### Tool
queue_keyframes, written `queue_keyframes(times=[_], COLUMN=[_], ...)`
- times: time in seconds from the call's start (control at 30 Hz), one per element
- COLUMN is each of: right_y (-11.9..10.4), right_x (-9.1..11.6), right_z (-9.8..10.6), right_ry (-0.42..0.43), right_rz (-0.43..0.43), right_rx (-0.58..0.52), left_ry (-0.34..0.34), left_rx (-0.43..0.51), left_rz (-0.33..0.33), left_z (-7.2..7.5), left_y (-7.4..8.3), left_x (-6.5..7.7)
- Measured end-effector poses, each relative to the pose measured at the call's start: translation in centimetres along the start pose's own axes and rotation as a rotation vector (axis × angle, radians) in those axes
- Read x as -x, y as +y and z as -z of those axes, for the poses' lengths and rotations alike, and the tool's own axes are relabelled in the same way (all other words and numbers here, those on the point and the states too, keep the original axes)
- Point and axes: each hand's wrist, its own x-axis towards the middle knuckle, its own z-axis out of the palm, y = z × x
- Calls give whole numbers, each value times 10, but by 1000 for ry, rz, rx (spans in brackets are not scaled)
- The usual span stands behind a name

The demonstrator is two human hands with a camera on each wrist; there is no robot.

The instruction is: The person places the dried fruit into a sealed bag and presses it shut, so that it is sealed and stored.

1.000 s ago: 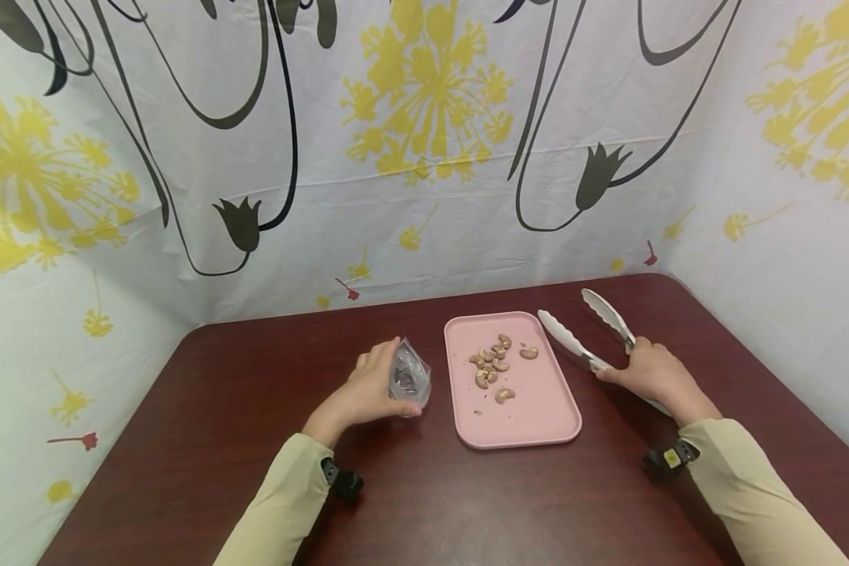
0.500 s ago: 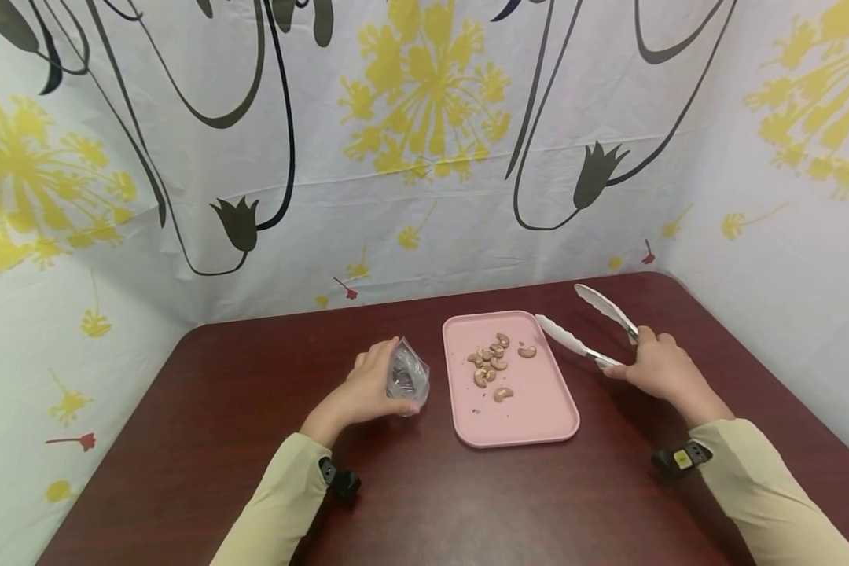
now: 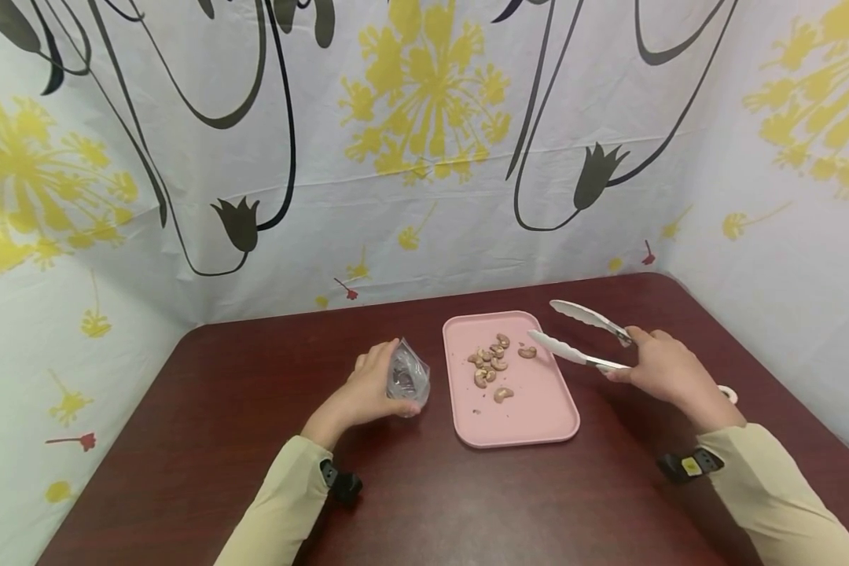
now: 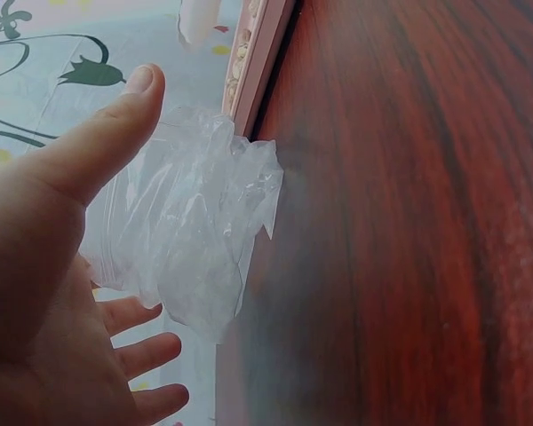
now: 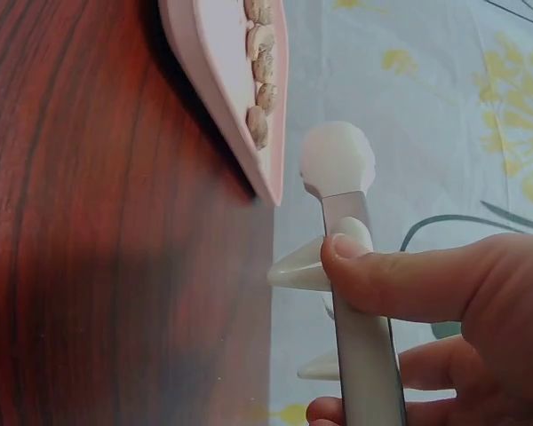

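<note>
My left hand (image 3: 368,385) holds a clear plastic bag (image 3: 412,377) on the table, thumb on the near side and fingers on the far side. In the left wrist view the crumpled bag (image 4: 195,213) lies between the thumb and spread fingers. My right hand (image 3: 668,376) grips a pair of tongs (image 3: 562,347) with white tips and metal arms. The tongs' arms stand apart, and one tip overlaps the right edge of a pink tray (image 3: 538,413) in the head view. Several cashews (image 3: 484,363) lie on the tray, most of them in a cluster.
The tray stands between my two hands on a dark red-brown table (image 3: 269,377). Behind and at the sides hangs white cloth (image 3: 396,259) with yellow and grey flower prints. A few small crumbs lie on the tray.
The tongs have lifted and swung left and nearer, so one tip now overlaps the tray's edge. My right hand has shifted slightly right. The left hand and bag have stayed still.
</note>
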Motion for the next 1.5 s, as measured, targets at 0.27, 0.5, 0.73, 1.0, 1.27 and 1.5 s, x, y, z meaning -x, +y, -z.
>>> queue_keyframes(times=[0.27,0.5,0.73,1.0,1.27,1.5], right_y=[-7,-10,-17,-23,-32,-41], right_x=[4,7,8,7,6,6], right_z=[8,14,17,15,17,16], right_ry=[-30,-41,-26,-18,21,24], right_rz=[7,23,57,79,102,117], right_rx=[42,59,88,123,176,190], left_ry=[-2,2,2,3,5,4], left_rx=[2,2,2,-7,-9,-6], left_rz=[4,5,6,-3,-5,-1], left_z=[-1,-1,0,0,0,-1], left_y=[0,0,1,2,1,0], left_x=[0,0,0,0,0,0])
